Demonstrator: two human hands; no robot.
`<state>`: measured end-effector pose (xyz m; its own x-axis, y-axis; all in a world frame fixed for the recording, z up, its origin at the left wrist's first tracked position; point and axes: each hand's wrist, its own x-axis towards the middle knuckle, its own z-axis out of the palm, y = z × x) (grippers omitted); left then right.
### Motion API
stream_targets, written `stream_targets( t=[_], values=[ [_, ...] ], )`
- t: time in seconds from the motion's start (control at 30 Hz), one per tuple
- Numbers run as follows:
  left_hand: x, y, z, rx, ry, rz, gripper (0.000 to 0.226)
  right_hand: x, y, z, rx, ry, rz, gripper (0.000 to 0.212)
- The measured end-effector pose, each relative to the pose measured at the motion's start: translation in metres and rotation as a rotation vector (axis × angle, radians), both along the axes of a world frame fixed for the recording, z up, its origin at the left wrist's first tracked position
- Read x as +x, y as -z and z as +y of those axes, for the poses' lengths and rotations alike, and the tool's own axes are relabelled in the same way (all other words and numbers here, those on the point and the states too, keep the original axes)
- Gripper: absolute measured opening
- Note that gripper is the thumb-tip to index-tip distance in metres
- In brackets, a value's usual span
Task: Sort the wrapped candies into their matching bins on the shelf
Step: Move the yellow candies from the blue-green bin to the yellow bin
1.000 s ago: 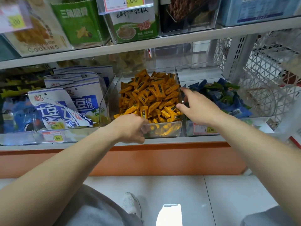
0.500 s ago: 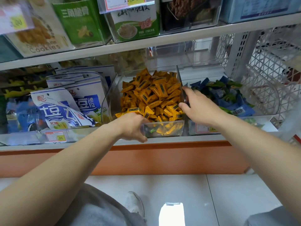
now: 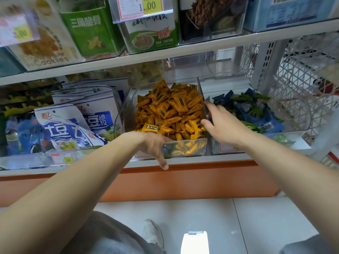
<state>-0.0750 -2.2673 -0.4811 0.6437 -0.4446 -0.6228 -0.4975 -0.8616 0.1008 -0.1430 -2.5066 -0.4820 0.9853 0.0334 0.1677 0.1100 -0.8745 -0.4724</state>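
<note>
A clear bin on the lower shelf is heaped with orange wrapped candies. To its right, a second clear bin holds blue and green wrapped candies. My left hand lies over the orange bin's front rim, its thumb pointing straight down the front wall and nothing in it. My right hand straddles the wall between the two bins, with the thumb on the orange side and the fingers on the blue side, pinching that wall.
Blue and white snack bags fill the bin at the left. Boxes and a price tag stand on the upper shelf. A white wire basket hangs at the right. Below are an orange kick panel, floor tiles and my shoe.
My left hand has loosened from its curled hold on the orange bin's front, and the thumb now hangs straight. My right hand stays on the wall between the bins.
</note>
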Motion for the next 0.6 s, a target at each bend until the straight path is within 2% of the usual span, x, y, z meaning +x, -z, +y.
stream_targets(
  t=[0.1,0.17,0.3,0.5,0.6],
  values=[
    [0.001,-0.003,-0.005,0.046,0.01,-0.014,0.084,-0.003,-0.001,0.001,0.006,0.001,0.007,0.065],
    [-0.002,-0.004,-0.006,0.039,0.05,-0.099,0.076,-0.006,-0.002,0.0,0.01,-0.002,0.014,0.066],
    [-0.003,0.002,-0.001,0.011,0.117,-0.264,0.091,-0.01,-0.002,-0.001,0.004,-0.024,0.041,0.071],
    [0.0,0.004,0.004,-0.108,-0.032,-0.056,0.086,-0.009,-0.002,-0.002,0.008,-0.031,0.039,0.073],
    [0.002,0.002,0.004,-0.135,-0.054,-0.03,0.092,-0.009,-0.002,-0.002,0.008,-0.035,0.037,0.073]
  ],
)
